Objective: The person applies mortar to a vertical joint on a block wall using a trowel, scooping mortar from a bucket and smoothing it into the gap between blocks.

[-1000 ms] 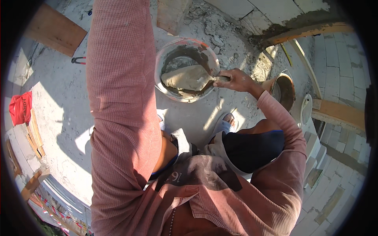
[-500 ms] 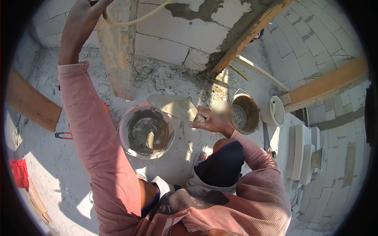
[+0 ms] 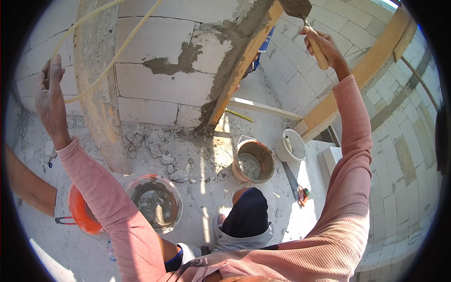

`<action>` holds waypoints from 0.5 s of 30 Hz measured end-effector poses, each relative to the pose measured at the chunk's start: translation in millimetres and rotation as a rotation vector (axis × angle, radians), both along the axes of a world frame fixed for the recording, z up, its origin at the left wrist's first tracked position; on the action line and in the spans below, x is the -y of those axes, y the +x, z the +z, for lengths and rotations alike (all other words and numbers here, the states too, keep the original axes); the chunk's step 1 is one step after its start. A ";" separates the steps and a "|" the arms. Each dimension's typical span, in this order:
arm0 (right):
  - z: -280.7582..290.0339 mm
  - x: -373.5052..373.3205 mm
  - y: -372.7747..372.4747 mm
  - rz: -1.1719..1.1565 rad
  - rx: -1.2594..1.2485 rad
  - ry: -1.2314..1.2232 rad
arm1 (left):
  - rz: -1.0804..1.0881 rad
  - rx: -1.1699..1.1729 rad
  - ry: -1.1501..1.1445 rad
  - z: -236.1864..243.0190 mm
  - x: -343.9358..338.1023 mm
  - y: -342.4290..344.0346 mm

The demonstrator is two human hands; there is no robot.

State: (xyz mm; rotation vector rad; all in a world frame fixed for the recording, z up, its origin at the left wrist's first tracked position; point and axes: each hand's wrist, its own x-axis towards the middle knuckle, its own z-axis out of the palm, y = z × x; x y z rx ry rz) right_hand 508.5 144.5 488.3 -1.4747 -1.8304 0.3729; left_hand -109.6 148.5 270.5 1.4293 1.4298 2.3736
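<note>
Trowel (image 3: 298, 8) now higher, seemingly mortar-coated

The trowel handle (image 3: 319, 55) is smooth wood, the matt blade (image 3: 296, 6) probably metal, the sleeves (image 3: 353, 127) ribbed cloth.

Trowel blade (image 3: 297, 7) cropped above; sleeve (image 3: 115, 197) partly hides probable orange bucket (image 3: 79, 211).

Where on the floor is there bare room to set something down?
Mostly bare floor lies between the mortar bucket and the bent knee, and between that knee and the red-handled tool. It's crowded around the brown-stained bucket and white pail; rubble lines the wall.
</note>
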 end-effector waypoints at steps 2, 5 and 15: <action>30.7 -7.3 1.5 -0.124 0.030 -0.055 | 0.007 -0.010 -0.035 0.8 2.3 10.0; 68.6 4.3 -23.6 -0.166 0.010 -0.129 | 0.076 -0.069 -0.013 28.4 25.0 0.4; 62.8 31.2 -98.9 -0.394 0.385 -0.052 | -0.055 -0.032 -0.010 23.7 23.6 37.6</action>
